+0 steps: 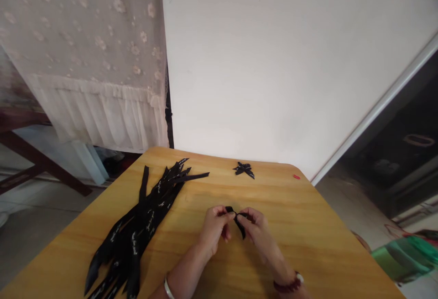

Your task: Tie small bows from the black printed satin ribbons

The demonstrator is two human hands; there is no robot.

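Note:
Between my two hands is a short black ribbon (241,229), looped near its middle, with one tail hanging down. My left hand (218,226) pinches it from the left side, thumb and forefinger closed. From the right, my right hand (255,224) pinches the same ribbon close to the other fingertips. Both hands are just above the wooden table. Beyond them lies a tied black ribbon bow (244,169) with white lettering. To the left a long pile of loose black ribbons (147,221), also printed in white, stretches toward the near edge.
A small red item (296,177) lies near the far right corner of the wooden table (308,235). Behind the table stands a white panel (273,71), with a lace curtain (102,53) to its left. A green bag (405,258) is on the floor at right.

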